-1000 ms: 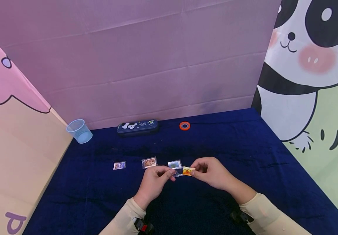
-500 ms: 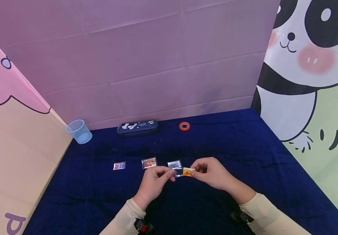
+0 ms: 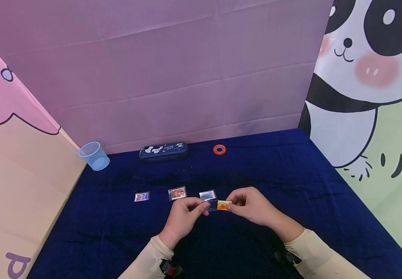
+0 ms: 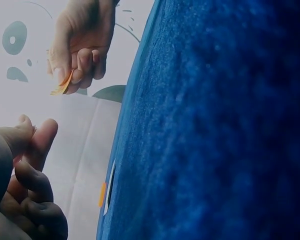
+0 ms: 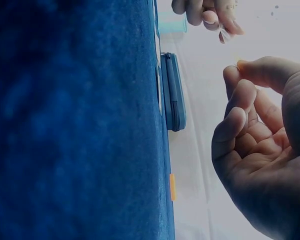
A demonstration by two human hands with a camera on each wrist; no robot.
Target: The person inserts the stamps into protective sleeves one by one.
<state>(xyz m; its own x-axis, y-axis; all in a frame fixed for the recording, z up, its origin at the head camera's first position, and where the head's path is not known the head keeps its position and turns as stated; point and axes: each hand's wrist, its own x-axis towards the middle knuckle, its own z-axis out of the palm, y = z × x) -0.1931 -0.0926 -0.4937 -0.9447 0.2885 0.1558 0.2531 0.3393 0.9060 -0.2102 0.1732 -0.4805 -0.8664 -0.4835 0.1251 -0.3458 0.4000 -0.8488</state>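
Note:
My left hand [image 3: 181, 219] pinches a small clear plastic sleeve [image 3: 213, 205] between thumb and forefinger. Facing it, my right hand [image 3: 254, 205] holds a yellow stamp [image 3: 223, 205] with a red design by its right side. In the head view the stamp's left edge meets the sleeve's right end. Seen from the left wrist, the stamp [image 4: 64, 86] looks slightly bent under the right thumb. Just beyond the fingers lies a bluish-green stamp [image 3: 207, 195] in a clear sleeve. A brown stamp [image 3: 178, 193] in a sleeve and a purple-blue one [image 3: 142, 197] lie farther left.
Along the back of the dark blue cloth [image 3: 263, 162] stand a light blue translucent cup [image 3: 95, 156] at the left, a panda pencil case [image 3: 163, 151] and an orange-red ring-shaped roll [image 3: 219, 149]. Printed fabric walls enclose the back and both sides.
Both hands stay almost in place. The sleeve and yellow stamp have tilted and dropped slightly, and the bright glare on the sleeve has faded.

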